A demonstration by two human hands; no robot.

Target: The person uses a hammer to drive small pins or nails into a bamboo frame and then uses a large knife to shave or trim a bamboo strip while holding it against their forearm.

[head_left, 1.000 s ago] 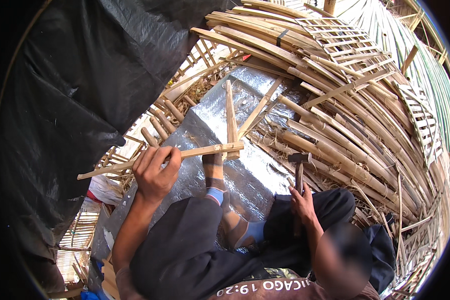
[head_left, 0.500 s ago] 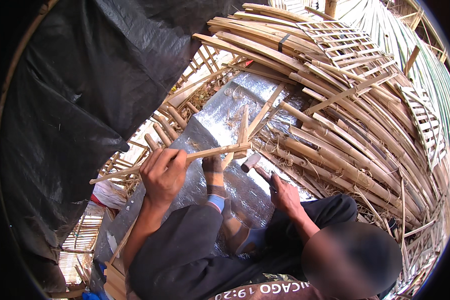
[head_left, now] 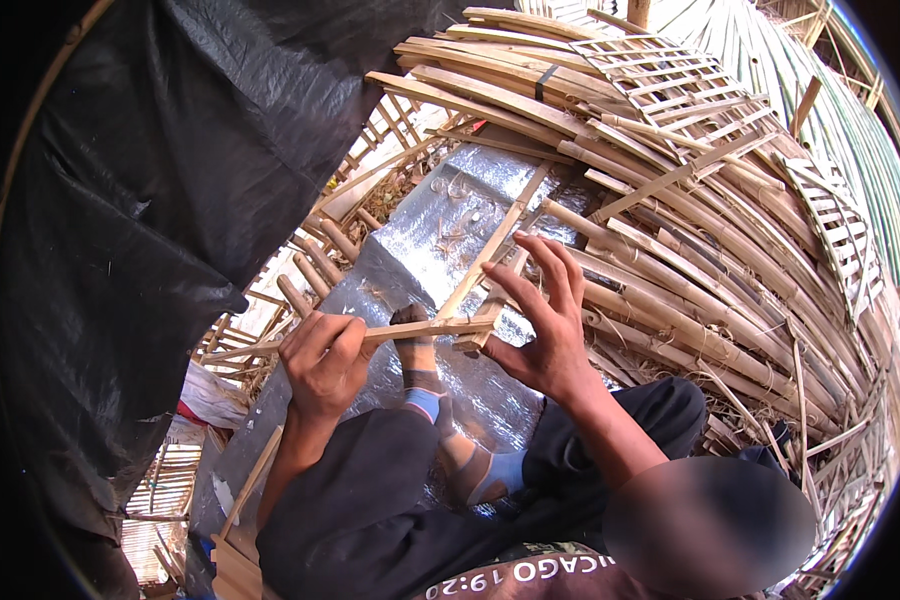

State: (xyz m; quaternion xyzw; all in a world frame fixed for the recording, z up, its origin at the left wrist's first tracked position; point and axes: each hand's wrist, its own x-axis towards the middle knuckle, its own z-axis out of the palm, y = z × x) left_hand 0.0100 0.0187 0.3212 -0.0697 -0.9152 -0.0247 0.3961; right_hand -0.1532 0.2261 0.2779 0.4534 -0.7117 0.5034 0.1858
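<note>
My left hand (head_left: 322,352) is closed around a narrow bamboo strip (head_left: 425,329) that runs left to right above my raised knee. The strip's right end lies across a short bamboo piece (head_left: 498,300), and the two meet at an angle. Close by on the right, my right hand (head_left: 550,340) has its fingers spread and curved around that joint. Its thumb is near the short piece's lower end; whether it touches cannot be made out. A longer bamboo slat (head_left: 498,235) slants away behind the joint. No hammer shows now.
A silvery sheet (head_left: 370,285) covers the ground under my socked feet (head_left: 420,365). Stacked split bamboo (head_left: 670,300) fills the right side, with slatted lattice panels (head_left: 660,75) on top. Black tarp (head_left: 160,200) hangs at the left, beside several round bamboo stubs (head_left: 320,262).
The hammer has gone from my right hand, which has moved up and left to the joint with its fingers spread. My left hand still grips the bamboo strip, almost unmoved.
</note>
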